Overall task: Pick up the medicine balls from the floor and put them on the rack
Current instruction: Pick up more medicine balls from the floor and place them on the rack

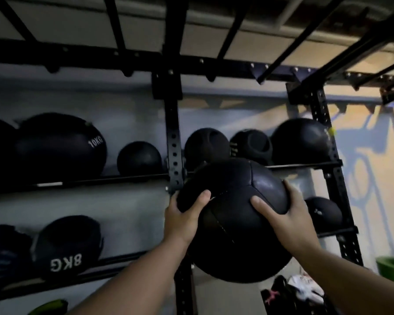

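A large black leather medicine ball (232,214) is held up in front of the black steel rack (173,142). My left hand (184,217) grips its left side and my right hand (284,212) grips its right side. The ball hangs just right of the rack's middle upright, between the upper rail (305,165) and the lower rail (334,231) of the right bay. Its lower half hides part of that bay.
The upper shelf holds a 10KG ball (62,146), a small ball (139,158), two handled balls (206,144) and a big ball (300,142). Lower down sit an 8KG ball (66,246) and another ball (323,212). A green object (391,266) and bags (293,292) lie low right.
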A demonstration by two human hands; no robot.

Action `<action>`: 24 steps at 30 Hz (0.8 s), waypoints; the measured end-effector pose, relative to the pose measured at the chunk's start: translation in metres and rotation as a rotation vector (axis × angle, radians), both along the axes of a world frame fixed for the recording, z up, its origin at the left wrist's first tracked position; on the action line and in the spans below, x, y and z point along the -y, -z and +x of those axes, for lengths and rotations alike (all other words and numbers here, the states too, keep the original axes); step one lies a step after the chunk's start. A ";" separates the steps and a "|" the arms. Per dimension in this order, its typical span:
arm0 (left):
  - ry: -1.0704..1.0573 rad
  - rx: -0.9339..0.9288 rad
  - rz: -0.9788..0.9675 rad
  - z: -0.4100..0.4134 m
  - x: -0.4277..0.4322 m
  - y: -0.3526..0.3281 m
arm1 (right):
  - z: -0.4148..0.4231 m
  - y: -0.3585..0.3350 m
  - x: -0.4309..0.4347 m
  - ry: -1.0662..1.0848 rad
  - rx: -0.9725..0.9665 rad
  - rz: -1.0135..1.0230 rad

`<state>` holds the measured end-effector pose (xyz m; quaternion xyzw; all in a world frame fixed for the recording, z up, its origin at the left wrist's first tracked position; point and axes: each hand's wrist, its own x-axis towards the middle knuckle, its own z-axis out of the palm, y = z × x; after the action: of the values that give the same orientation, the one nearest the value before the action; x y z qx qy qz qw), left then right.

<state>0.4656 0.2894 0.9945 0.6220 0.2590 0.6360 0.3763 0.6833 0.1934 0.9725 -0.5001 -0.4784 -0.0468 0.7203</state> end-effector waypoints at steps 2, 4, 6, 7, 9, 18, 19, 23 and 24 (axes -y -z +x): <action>0.002 0.038 0.018 -0.005 0.009 -0.024 | -0.004 -0.026 0.011 -0.017 0.018 0.019; -0.003 0.035 0.018 -0.007 0.016 -0.039 | -0.007 -0.043 0.015 -0.046 0.022 0.017; -0.001 0.033 0.013 -0.010 0.017 -0.048 | -0.011 -0.053 0.014 -0.057 0.018 0.011; -0.003 0.038 0.005 -0.011 0.016 -0.051 | -0.013 -0.056 0.012 -0.047 0.020 0.007; -0.013 0.023 0.002 -0.013 0.009 -0.054 | -0.017 -0.057 0.003 -0.024 0.016 -0.001; -0.066 -0.057 0.026 -0.016 -0.068 -0.081 | -0.029 -0.069 -0.070 -0.025 -0.067 0.006; -0.068 -0.064 0.046 -0.014 -0.077 -0.092 | -0.027 -0.076 -0.076 -0.018 -0.076 0.036; -0.073 -0.062 0.152 -0.007 -0.092 -0.144 | -0.021 -0.122 -0.081 0.019 -0.065 0.140; -0.055 -0.044 0.179 -0.007 -0.087 -0.156 | -0.020 -0.135 -0.077 0.019 -0.049 0.169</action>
<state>0.4584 0.3765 1.1503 0.6598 0.2261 0.6527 0.2958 0.6635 0.2708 1.1075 -0.4434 -0.4501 -0.0817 0.7708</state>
